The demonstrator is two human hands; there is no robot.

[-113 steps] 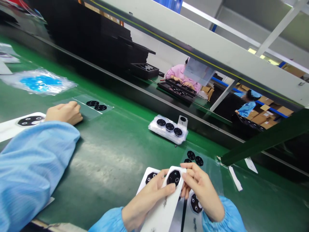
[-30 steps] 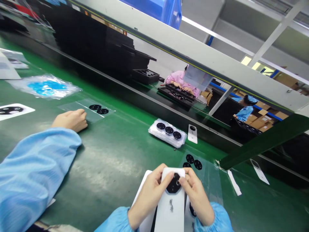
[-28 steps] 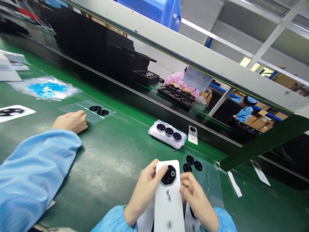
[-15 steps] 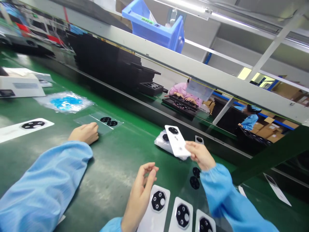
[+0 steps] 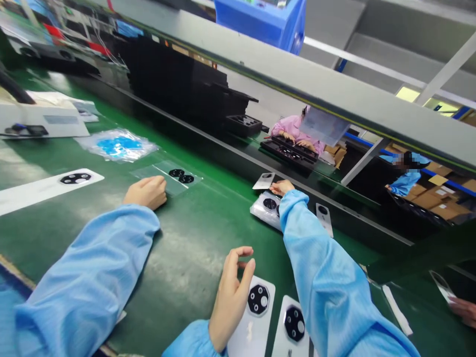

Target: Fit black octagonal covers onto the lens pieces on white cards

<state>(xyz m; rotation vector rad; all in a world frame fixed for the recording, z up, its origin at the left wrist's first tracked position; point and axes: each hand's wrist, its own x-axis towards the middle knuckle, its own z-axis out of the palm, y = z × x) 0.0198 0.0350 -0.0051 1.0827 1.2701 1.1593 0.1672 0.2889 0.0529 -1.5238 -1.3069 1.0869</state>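
Note:
My right hand (image 5: 281, 187) reaches far forward and pinches the end of a white phone back cover (image 5: 263, 181), held at the edge of the dark inner conveyor lane (image 5: 238, 158). My right sleeve passes over a clear pack of black camera rings (image 5: 267, 207). My left hand (image 5: 234, 285) hovers near me, fingers loosely curled and apart, holding nothing. It is beside two white back covers (image 5: 256, 317) (image 5: 292, 327) with black camera rings, lying on the green belt (image 5: 193, 248).
A co-worker's blue-sleeved arm lies at left, its fist (image 5: 146, 192) by a clear film with black rings (image 5: 174, 174). Another white cover (image 5: 324, 218), a long white cover (image 5: 48, 184), a blue-filled bag (image 5: 117, 146) and stacked black trays (image 5: 193, 89) surround. Another person's hand (image 5: 463, 310) shows at right.
Both hands held one white cover close to me; my left hand let go. My right hand has carried the cover forward, past the ring pack, to the dark lane's edge.

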